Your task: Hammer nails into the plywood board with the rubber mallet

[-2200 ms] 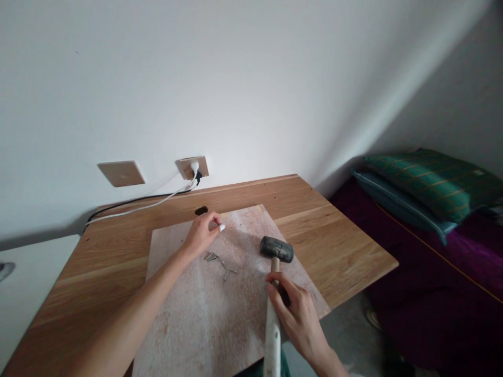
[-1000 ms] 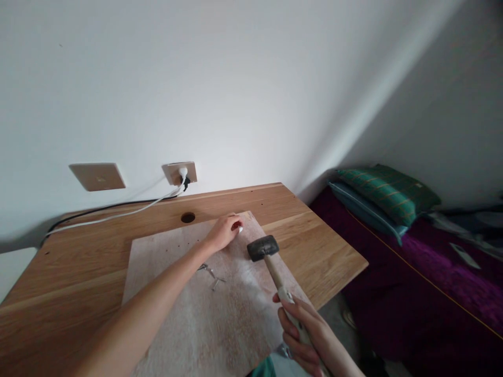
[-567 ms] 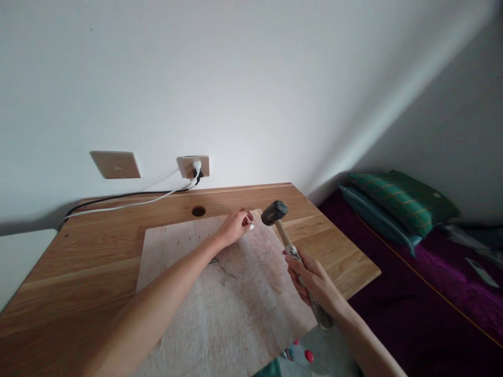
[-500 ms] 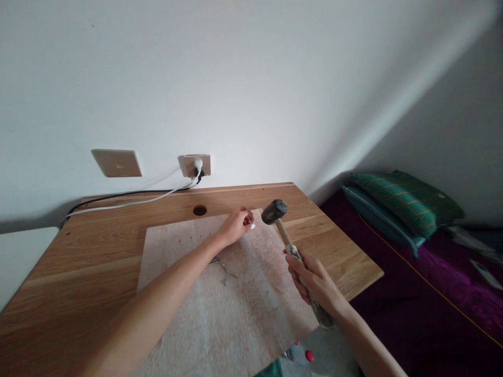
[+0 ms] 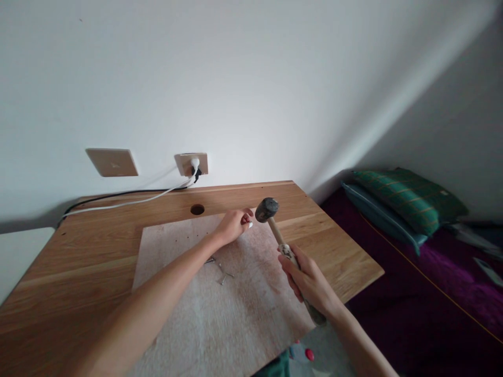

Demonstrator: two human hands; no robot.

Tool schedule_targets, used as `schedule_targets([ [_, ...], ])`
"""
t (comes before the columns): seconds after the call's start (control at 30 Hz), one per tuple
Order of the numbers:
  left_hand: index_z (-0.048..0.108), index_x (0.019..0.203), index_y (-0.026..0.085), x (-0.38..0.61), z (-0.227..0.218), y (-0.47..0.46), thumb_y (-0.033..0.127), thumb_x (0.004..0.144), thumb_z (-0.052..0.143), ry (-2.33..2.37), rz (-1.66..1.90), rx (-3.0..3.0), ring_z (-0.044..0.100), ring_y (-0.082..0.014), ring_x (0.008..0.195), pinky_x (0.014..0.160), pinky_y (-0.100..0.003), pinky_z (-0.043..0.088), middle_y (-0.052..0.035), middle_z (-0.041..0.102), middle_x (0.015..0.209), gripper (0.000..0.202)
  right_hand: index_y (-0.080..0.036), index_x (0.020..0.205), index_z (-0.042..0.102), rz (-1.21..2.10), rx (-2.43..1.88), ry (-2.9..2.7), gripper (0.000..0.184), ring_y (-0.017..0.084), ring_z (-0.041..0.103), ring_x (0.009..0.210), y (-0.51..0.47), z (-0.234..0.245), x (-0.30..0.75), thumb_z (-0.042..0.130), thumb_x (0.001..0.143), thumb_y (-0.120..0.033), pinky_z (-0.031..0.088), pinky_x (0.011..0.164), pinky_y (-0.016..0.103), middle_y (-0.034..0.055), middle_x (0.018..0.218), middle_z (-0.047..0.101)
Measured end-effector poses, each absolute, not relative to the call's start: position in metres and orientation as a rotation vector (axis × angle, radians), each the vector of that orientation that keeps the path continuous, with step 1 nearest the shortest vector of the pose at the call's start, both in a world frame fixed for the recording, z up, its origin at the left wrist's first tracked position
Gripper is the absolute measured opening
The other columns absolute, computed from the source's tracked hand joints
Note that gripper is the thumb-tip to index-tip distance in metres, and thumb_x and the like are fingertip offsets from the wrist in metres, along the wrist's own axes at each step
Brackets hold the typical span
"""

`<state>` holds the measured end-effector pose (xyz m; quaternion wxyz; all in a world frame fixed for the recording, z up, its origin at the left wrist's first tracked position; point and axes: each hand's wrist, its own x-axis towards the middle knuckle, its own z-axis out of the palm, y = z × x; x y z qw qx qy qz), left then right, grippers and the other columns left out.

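My right hand (image 5: 308, 277) is wrapped round the worn, pale-taped handle of a mallet (image 5: 268, 210) with a dark, blocky head. The head hangs tilted just right of my left hand (image 5: 234, 225), apart from it. My left fingers are pinched near the far edge of a pale wooden board (image 5: 236, 324), around a small white piece (image 5: 250, 224); its exact kind is too small to tell. Several loose metal screws or nails (image 5: 223, 277) lie on the board to the right of my left forearm.
Under the board is a wooden desk (image 5: 338, 246) with a round cable hole (image 5: 197, 209). White and black cables (image 5: 129, 202) run along its back to a wall socket (image 5: 191, 164). To the right are a purple-covered bed (image 5: 393, 293) and green pillows (image 5: 412, 201).
The mallet and my right hand have shifted slightly left, bringing the head closer to my left hand. My left hand keeps its pinch at the same spot on the board.
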<state>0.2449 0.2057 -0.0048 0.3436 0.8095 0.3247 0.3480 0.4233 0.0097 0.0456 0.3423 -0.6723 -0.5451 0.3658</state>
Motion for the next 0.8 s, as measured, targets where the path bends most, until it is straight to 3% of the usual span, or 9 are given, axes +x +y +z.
schedule_targets([
  [0.13, 0.070, 0.112, 0.018, 0.2447, -0.0031, 0.2042, 0.003, 0.079, 0.066, 0.887, 0.908, 2.095, 0.072, -0.0149, 0.075, 0.074, -0.024, 0.056, -0.0017, 0.077, 0.087, 0.036, -0.023, 0.098, 0.051, 0.924, -1.770, -1.480, 0.032, 0.008, 0.042, 0.031, 0.0105, 0.0477, 0.4242, 0.049, 0.102, -0.055, 0.031, 0.035, 0.016, -0.0128, 0.042, 0.048],
  [0.33, 0.068, 0.116, 0.019, 0.2436, -0.0001, 0.2028, -0.002, 0.076, 0.064, 0.899, 0.879, 2.101, 0.074, -0.0157, 0.077, 0.077, -0.025, 0.058, -0.0016, 0.079, 0.088, 0.045, -0.022, 0.098, 0.053, 0.948, -1.805, -1.525, 0.032, 0.009, 0.044, 0.030, 0.0103, 0.0490, 0.4210, 0.049, 0.100, -0.054, 0.032, 0.035, 0.018, -0.0122, 0.041, 0.048],
  [0.47, 0.069, 0.116, 0.019, 0.2437, 0.0001, 0.2021, -0.002, 0.077, 0.063, 0.895, 0.882, 2.112, 0.073, -0.0154, 0.076, 0.075, -0.024, 0.057, -0.0013, 0.079, 0.087, 0.045, -0.021, 0.106, 0.054, 0.939, -1.816, -1.520, 0.035, 0.010, 0.044, 0.031, 0.0101, 0.0496, 0.4193, 0.048, 0.101, -0.055, 0.031, 0.035, 0.018, -0.0128, 0.042, 0.047],
  [0.8, 0.071, 0.108, 0.018, 0.2447, -0.0007, 0.2031, -0.001, 0.077, 0.066, 0.904, 0.890, 2.112, 0.073, -0.0158, 0.078, 0.075, -0.024, 0.056, -0.0016, 0.079, 0.088, 0.037, -0.024, 0.097, 0.051, 0.947, -1.806, -1.520, 0.032, 0.010, 0.044, 0.032, 0.0103, 0.0511, 0.4213, 0.045, 0.102, -0.055, 0.033, 0.036, 0.018, -0.0122, 0.042, 0.048],
])
